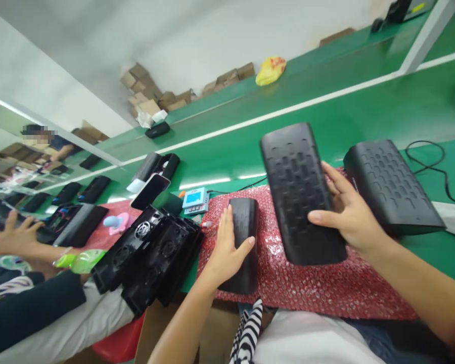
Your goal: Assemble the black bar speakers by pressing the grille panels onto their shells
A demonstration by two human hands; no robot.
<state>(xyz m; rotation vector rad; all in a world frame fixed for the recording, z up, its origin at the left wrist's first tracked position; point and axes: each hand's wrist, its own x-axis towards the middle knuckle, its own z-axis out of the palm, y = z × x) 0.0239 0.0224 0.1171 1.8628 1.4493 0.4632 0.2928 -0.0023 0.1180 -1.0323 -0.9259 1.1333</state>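
Observation:
My right hand [345,212] grips a black plastic casing [299,197] by its right side, thumb on the patterned face. This casing is tilted above the red bubble wrap [273,298]. A second, narrower-looking black casing [246,253] lies on the wrap, and my left hand [223,245] is closed on it, fingers along its left side and thumb across the top. Right of my right hand rests another black casing [390,182] with the same raised pattern. Beyond my left hand stands a small blue-and-white meter [195,200] with a lit screen.
Black panels with round openings [147,253] are stacked at left, near a phone [150,191] and a pink-and-blue object [117,222]. A co-worker's hand [15,235] touches a black casing at far left. A thin black cable [440,164] lies right. A yellow bag [271,71] sits behind.

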